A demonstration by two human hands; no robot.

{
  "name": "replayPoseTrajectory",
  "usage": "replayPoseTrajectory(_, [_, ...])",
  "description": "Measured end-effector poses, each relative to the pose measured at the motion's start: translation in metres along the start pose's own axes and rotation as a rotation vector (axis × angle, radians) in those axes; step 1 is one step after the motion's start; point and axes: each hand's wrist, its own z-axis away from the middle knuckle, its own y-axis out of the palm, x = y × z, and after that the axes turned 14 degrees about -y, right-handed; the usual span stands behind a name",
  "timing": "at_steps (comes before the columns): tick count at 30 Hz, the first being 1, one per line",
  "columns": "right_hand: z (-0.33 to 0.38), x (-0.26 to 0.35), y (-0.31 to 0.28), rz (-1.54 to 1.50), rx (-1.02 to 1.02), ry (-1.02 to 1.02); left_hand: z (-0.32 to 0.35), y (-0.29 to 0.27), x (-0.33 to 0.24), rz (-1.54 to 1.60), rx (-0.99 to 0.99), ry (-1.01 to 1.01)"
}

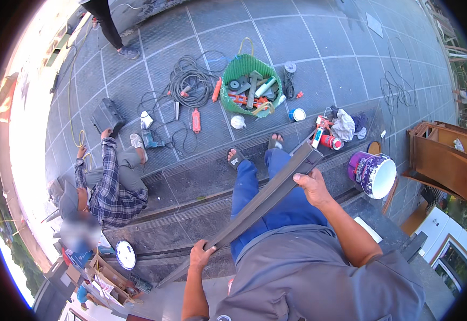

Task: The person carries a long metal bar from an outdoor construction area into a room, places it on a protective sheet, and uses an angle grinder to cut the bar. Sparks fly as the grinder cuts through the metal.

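Note:
A long dark grey bar (260,206) with a squared end lies slantwise across my lap. It runs from the lower left up to the right, over my blue trousers. My right hand (313,187) grips it near the upper end, thumb on top. Lower down, my left hand (200,254) is closed round its edge. I cannot tell whether the bar is metal or wood. Just beyond the upper end lie a red can (330,142) and a red-and-white tool or tube (319,130).
A green basket (228,96) of tools stands ahead on the tiles, beside coiled cables (188,80). A paint-smeared purple bucket (363,168) is at my right, near a brown wooden cabinet (442,155). At left sits a person in a checked shirt (117,187); another stands far left.

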Motion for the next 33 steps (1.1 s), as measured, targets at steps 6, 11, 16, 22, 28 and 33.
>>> replayPoseTrajectory(6, [-0.037, -0.016, -0.03, -0.118, 0.092, 0.11, -0.014, 0.002, -0.053, -0.07, 0.017, -0.065])
replayPoseTrajectory(11, [-0.064, -0.034, -0.061, -0.17, 0.182, 0.296, -0.016, 0.02, -0.192, -0.093, 0.042, 0.137])
replayPoseTrajectory(16, [-0.086, -0.063, -0.091, -0.076, 0.255, 0.294, -0.045, 0.057, -0.317, 0.023, 0.058, 0.167])
replayPoseTrajectory(22, [-0.114, -0.127, -0.153, 0.946, 0.584, 0.263, -0.117, 0.092, -0.339, 0.062, -0.102, 0.14])
replayPoseTrajectory(28, [-0.132, -0.218, -0.155, 1.247, 0.661, 0.591, -0.192, 0.144, -0.353, -0.017, -0.21, 0.049])
replayPoseTrajectory(33, [-0.157, -0.248, -0.134, 1.37, 0.63, 0.655, -0.224, 0.195, -0.346, -0.092, -0.367, 0.059])
